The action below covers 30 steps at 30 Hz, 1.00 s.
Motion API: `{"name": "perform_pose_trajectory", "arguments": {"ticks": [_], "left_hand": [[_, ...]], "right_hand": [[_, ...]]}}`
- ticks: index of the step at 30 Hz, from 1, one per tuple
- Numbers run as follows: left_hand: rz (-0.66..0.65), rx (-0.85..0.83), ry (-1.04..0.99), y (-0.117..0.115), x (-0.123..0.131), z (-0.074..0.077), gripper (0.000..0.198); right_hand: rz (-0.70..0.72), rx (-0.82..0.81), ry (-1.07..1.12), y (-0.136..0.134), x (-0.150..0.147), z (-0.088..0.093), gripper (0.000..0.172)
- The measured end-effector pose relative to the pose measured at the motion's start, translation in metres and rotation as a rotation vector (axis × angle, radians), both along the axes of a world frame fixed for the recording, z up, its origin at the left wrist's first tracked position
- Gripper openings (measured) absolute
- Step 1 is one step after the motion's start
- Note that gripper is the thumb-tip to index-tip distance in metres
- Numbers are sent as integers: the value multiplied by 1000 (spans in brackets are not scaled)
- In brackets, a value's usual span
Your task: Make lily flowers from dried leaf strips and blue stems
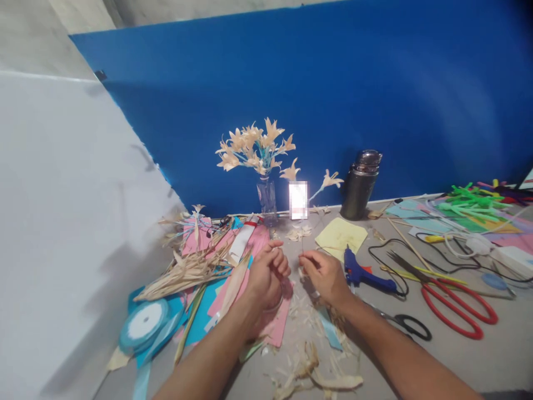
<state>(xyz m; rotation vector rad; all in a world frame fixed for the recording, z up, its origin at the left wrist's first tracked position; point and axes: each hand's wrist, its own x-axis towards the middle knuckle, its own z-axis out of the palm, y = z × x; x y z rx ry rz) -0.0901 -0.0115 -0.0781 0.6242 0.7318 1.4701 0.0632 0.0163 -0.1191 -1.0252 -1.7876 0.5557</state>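
Note:
My right hand point(327, 276) pinches a thin upright wire point(302, 240) between thumb and fingertips; its upper end runs up toward a bright blurred rectangle point(298, 200). Beside it, my left hand point(268, 275) is turned up with its fingers curled in, and whatever they may hold is hidden. Behind the hands stands a clear glass bottle point(267, 200) with a bunch of cream dried-husk flowers point(250, 145). Two more such flowers show near the rectangle, one upright point(290, 169) and one leaning right point(332, 179). Pink sheets point(277, 328) lie under my left hand.
A blue glue gun point(366, 272), red-handled scissors point(452, 303) and black-handled scissors point(412, 325) lie at right. A dark flask point(361, 186) stands by the blue board point(333, 83). Dried husks point(187, 272) and a blue ribbon roll point(144, 322) are left; scraps point(312, 369) lie in front.

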Motion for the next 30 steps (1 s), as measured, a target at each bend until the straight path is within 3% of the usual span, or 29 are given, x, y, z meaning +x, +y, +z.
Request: {"name": "perform_pose_trajectory", "arguments": {"ticks": [2, 5, 9, 15, 21, 25, 30], "left_hand": [[-138, -5, -131, 2, -10, 8, 16], [-219, 16, -210, 1, -20, 16, 6], [-284, 48, -215, -3, -23, 18, 10], [-281, 33, -156, -3, -20, 13, 15], [-184, 49, -12, -3, -12, 9, 27], [-65, 123, 256, -3, -1, -6, 46], [141, 104, 591, -2, 2, -24, 23]], "right_hand": [[-14, -14, 10, 1, 2, 1, 16], [-5, -23, 19, 2, 2, 2, 15], [0, -24, 6, 1, 0, -1, 14], [7, -25, -11, 1, 0, -2, 15], [9, -1, -33, 0, -1, 1, 16], [30, 2, -47, -2, -2, 6, 18], [74, 43, -74, -5, -3, 7, 21]]}}
